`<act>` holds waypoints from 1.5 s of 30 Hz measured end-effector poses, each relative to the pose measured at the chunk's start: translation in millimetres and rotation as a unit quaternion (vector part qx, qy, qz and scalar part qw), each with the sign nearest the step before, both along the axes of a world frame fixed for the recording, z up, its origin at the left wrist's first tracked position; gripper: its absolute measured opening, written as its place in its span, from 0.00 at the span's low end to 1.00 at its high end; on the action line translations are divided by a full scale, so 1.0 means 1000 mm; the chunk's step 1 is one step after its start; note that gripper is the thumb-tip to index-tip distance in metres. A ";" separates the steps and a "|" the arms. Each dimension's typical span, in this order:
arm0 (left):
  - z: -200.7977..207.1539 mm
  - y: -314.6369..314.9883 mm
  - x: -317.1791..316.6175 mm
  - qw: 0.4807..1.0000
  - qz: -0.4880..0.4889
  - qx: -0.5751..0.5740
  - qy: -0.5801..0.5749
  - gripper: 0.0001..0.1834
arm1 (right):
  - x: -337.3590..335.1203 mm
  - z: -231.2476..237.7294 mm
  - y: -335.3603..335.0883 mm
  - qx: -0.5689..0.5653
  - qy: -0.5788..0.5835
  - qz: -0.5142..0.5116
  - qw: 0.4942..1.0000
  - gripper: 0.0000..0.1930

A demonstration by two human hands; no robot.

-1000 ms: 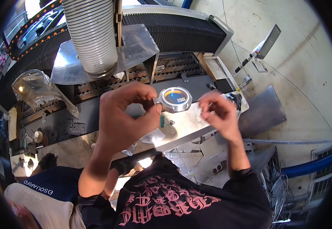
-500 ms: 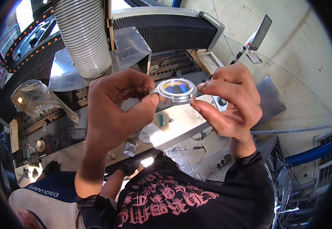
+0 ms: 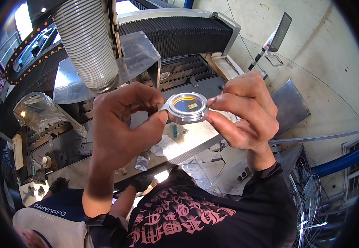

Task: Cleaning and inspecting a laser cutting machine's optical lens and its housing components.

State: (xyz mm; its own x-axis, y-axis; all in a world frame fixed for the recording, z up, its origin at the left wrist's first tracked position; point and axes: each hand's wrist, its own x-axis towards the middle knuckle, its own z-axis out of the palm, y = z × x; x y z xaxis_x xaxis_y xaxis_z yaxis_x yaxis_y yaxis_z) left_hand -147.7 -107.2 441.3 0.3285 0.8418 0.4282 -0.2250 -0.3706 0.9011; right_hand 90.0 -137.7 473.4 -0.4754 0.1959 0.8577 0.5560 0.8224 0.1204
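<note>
A round silver metal lens holder is held up in front of me between both hands. The clear lens inside its ring shows yellow and blue reflections and a small pale rectangular reflection. On the left, the thumb and forefinger of my left hand pinch the holder's protruding tab. From the other side, my right hand has its thumb and bent fingertips at the right rim, appearing to touch it. The holder is slightly tilted, and its underside is hidden.
Below lies a worktable with a small green object and a silver packet. A ribbed hose and black bellows stand beyond. Another person is close at lower left. Tangled wires hang at right.
The lens holder has shifted slightly left and down and tilted, changing the reflections in its lens. My right fingertips have come closer to its rim.
</note>
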 end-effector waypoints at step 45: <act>0.015 0.002 -0.001 0.902 0.102 0.400 0.123 0.15 | 0.008 -0.005 0.011 0.025 0.012 0.017 0.999 0.12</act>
